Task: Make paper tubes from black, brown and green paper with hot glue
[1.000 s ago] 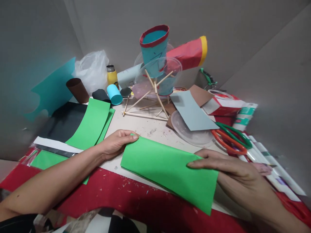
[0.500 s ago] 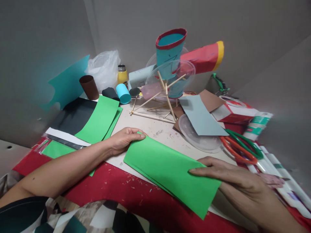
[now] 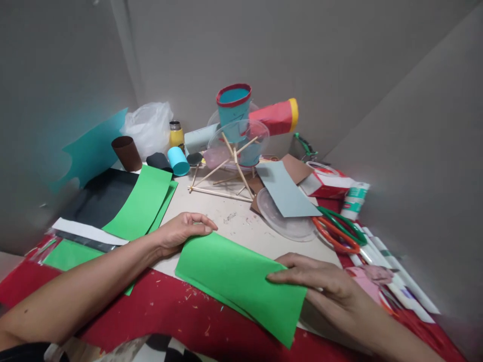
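A folded sheet of green paper (image 3: 241, 281) is stretched between my two hands above the front of the white board (image 3: 211, 211). My left hand (image 3: 184, 231) pinches its far left corner between thumb and fingers. At the other end my right hand (image 3: 320, 286) grips the paper near its right edge, thumb on top and fingers behind. The sheet is doubled, with the fold along its far side and a lower layer showing at the near edge. Left of my left hand lie more green sheets (image 3: 139, 201) on a black sheet (image 3: 105, 201).
Behind stands a stick frame (image 3: 222, 193) carrying a wheel with blue and red paper cups (image 3: 234, 113). On the right are a grey paper piece (image 3: 289, 193), a clear lid (image 3: 275, 221), orange-and-green scissors (image 3: 339, 236), a tube (image 3: 356, 198) and markers (image 3: 400, 276). Red cloth (image 3: 166, 306) covers the front.
My view has shifted, so the whole scene sits lower and further left. Both hands keep hold of the green paper, with little change in their grip.
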{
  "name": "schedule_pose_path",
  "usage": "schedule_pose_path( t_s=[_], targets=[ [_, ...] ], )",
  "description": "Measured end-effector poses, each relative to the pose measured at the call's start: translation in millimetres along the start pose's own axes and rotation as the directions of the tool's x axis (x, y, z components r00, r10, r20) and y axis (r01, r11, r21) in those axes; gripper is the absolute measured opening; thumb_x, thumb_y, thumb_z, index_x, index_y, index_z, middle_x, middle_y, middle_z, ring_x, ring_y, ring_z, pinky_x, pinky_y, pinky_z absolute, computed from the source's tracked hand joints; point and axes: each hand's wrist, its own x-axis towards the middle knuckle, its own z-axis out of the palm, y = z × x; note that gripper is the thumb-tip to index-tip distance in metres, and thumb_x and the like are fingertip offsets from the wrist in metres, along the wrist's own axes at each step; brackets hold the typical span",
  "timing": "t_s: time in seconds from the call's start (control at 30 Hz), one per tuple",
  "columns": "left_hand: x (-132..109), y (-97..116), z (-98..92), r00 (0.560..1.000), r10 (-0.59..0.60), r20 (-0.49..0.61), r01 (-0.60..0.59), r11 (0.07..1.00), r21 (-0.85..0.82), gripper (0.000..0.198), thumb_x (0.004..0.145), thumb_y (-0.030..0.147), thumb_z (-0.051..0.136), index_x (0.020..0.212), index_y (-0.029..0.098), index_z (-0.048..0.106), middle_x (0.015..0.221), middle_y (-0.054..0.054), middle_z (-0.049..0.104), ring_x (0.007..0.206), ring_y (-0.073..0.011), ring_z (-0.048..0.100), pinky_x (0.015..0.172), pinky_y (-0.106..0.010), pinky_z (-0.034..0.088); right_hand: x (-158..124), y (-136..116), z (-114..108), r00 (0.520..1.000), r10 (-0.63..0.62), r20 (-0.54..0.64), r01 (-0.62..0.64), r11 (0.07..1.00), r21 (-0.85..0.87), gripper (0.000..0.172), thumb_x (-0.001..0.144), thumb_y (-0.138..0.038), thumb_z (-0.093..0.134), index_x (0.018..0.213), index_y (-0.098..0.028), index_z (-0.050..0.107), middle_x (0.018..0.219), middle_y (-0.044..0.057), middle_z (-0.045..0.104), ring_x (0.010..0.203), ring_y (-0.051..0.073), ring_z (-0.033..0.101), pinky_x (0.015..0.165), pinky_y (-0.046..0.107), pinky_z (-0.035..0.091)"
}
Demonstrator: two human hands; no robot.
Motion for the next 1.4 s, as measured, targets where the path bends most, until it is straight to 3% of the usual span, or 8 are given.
schedule_pose_path(
  t_s=[0.13,0.23,0.5,0.7,0.9,1.1,1.27,1.4],
  targets=[
    [0.2,-0.1,-1.8,1.000,0.012,-0.008,-0.012,1.000,0.029,0.030,0.064,0.027,0.084,0.087,0.013,0.071,0.073,-0.005,0.071,0.056,-0.0109,0.062,0.058,-0.022,0.046,-6.6,-3.3,-3.3,0.987,0.080,0.138,-0.078,0.997,-0.018,0.034,0.089,-0.023,0.053,0.116,-0.032,0.072,0.119,0.009,0.069,0.106,0.024,0.067,0.088,0.035,0.056],
    [0.4,-0.4,-1.4,1.000,0.018,-0.013,-0.017,0.999,0.033,0.031,0.064,0.028,0.084,0.088,0.014,0.071,0.073,-0.005,0.071,0.057,-0.0123,0.063,0.060,-0.024,0.048,-14.4,-1.6,-10.8,0.967,0.162,0.197,-0.162,0.987,-0.015,0.054,0.082,-0.028,0.064,0.135,-0.033,0.057,0.133,0.009,0.061,0.121,0.029,0.058,0.100,0.043,0.048],
    [-0.5,-2.8,3.2,0.999,0.007,-0.039,-0.007,1.000,0.003,0.030,0.063,0.029,0.084,0.085,0.013,0.071,0.067,-0.003,0.069,0.054,-0.0113,0.061,0.057,-0.023,0.046,-9.3,1.0,-3.8,0.900,0.386,0.201,-0.424,0.883,0.202,0.071,0.081,-0.041,0.070,0.146,-0.032,0.042,0.137,0.012,0.058,0.117,0.029,0.061,0.093,0.039,0.053],
    [-1.6,-2.3,5.9,1.000,0.023,0.017,-0.022,0.998,-0.064,0.032,0.073,0.040,0.076,0.087,0.011,0.071,0.079,-0.010,0.073,0.062,-0.0135,0.065,0.059,-0.023,0.047,-2.4,2.5,6.3,0.892,0.453,0.020,-0.423,0.816,0.394,0.036,0.077,-0.044,0.072,0.108,-0.026,0.076,0.113,0.010,0.073,0.104,0.033,0.068,0.092,0.042,0.055],
    [-1.8,-2.3,-0.5,0.991,0.122,0.061,-0.111,0.981,-0.162,0.034,0.080,0.040,0.072,0.102,0.015,0.070,0.086,-0.008,0.072,0.066,-0.0133,0.065,0.060,-0.023,0.052,3.2,6.1,6.6,0.807,0.568,-0.163,-0.423,0.748,0.511,0.045,0.073,-0.056,0.073,0.100,-0.020,0.076,0.099,0.011,0.077,0.087,0.032,0.072,0.073,0.040,0.061],
    [-2.8,-3.5,1.4,0.983,0.159,0.092,-0.141,0.974,-0.177,0.044,0.081,0.053,0.066,0.106,0.017,0.070,0.099,-0.011,0.073,0.081,-0.0173,0.069,0.077,-0.030,0.054,1.3,7.7,10.5,0.796,0.605,-0.029,-0.429,0.597,0.678,0.036,0.075,-0.050,0.075,0.097,-0.021,0.077,0.093,0.008,0.078,0.077,0.026,0.073,0.068,0.035,0.060],
    [-9.2,-3.9,9.9,0.986,0.121,0.119,-0.121,0.993,-0.007,0.037,0.069,0.030,0.083,0.101,0.013,0.072,0.090,-0.010,0.075,0.076,-0.0167,0.069,0.078,-0.030,0.053,-2.2,10.1,16.1,0.790,0.607,0.087,-0.456,0.486,0.746,0.030,0.079,-0.043,0.074,0.102,-0.022,0.075,0.097,0.007,0.077,0.078,0.023,0.073,0.070,0.032,0.059],
    [-12.7,-8.7,13.0,0.989,0.110,0.098,-0.118,0.990,0.073,0.044,0.065,0.026,0.085,0.105,0.015,0.072,0.094,-0.009,0.076,0.081,-0.0192,0.069,0.078,-0.032,0.054,-5.5,11.5,22.2,0.795,0.592,0.130,-0.472,0.471,0.745,0.033,0.078,-0.040,0.076,0.106,-0.023,0.074,0.097,0.006,0.077,0.079,0.022,0.073,0.069,0.031,0.059]
  ],
)
